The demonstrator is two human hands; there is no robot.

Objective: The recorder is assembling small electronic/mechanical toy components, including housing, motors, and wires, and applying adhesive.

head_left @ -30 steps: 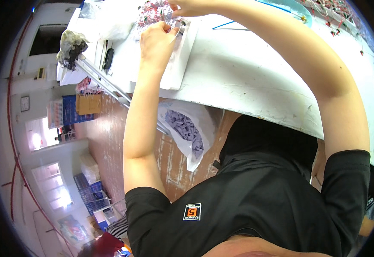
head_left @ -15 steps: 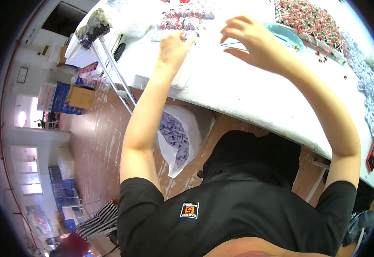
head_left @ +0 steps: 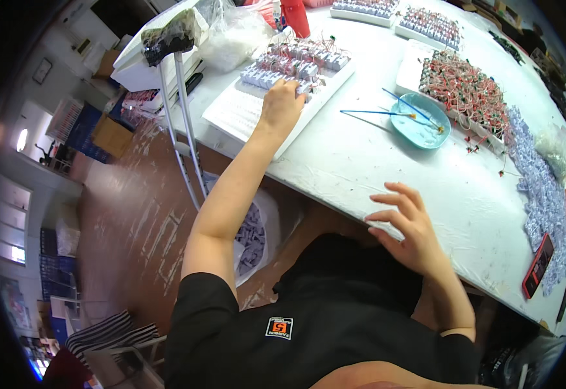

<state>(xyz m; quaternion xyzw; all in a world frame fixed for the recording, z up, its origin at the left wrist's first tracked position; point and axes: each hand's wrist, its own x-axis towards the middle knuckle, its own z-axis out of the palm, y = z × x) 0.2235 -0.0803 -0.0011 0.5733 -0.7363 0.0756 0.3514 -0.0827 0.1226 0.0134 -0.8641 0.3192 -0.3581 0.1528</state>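
My left hand (head_left: 282,107) is at the near row of small white blocks (head_left: 263,79) on a white foam tray (head_left: 231,115). Its fingers are bent together at the row's end, and they hide whatever may be between them. Red and dark wires rise from the blocks. My right hand (head_left: 405,223) hovers by the table's front edge, fingers apart and holding nothing. Beyond it sits a light-blue dish (head_left: 419,139). Two thin blue-handled brushes (head_left: 367,113) rest on the dish, one with its handle sticking out to the left over the table.
A heap of red-wired parts (head_left: 464,91) lies on a foam tray at right, beside many loose pale pieces (head_left: 536,175). A phone (head_left: 538,266) lies near the right edge. A metal crutch (head_left: 182,123) leans against the table's left side. Below is an open bag (head_left: 257,240) of pale pieces.
My right hand has drawn back from beside the dish and brush to the table's front edge. My left hand stays at the tray blocks. The whole view has shifted, showing more of the table.
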